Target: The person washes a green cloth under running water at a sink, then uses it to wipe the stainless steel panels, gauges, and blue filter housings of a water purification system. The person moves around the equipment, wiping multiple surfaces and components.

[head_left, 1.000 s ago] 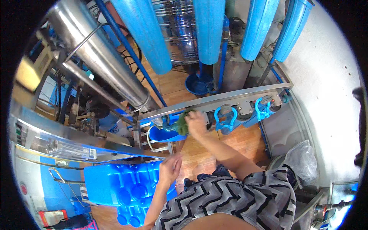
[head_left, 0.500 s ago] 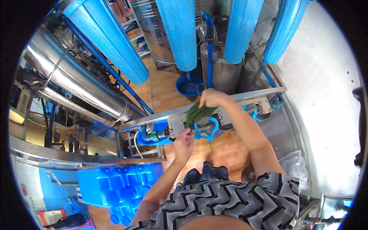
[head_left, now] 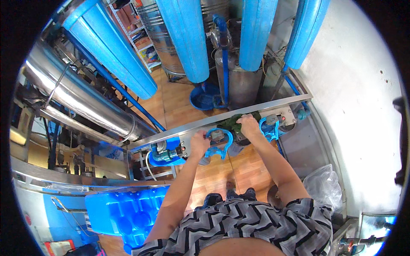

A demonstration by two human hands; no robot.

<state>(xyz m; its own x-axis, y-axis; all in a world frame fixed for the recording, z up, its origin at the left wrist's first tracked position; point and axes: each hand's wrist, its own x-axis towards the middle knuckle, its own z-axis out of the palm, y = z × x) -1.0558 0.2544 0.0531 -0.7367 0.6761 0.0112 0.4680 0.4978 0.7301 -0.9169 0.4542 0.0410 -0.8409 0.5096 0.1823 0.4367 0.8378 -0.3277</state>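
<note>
Right hand (head_left: 248, 123) knuckles-up on green cloth (head_left: 231, 122), left hand (head_left: 199, 144) at blue handle (head_left: 231, 140)

The person wears a short-sleeved top (head_left: 247, 217) printed all over with jagged zigzag bands in black, grey and off-white. The right sleeve (head_left: 308, 205) carries the same zigzags. The right forearm (head_left: 276, 164), left forearm (head_left: 181, 187), right hand (head_left: 248, 125) and left hand (head_left: 199, 145) are bare. Beyond the top's hem, dark bluish clothing (head_left: 248, 194) shows, its details unclear.
</note>
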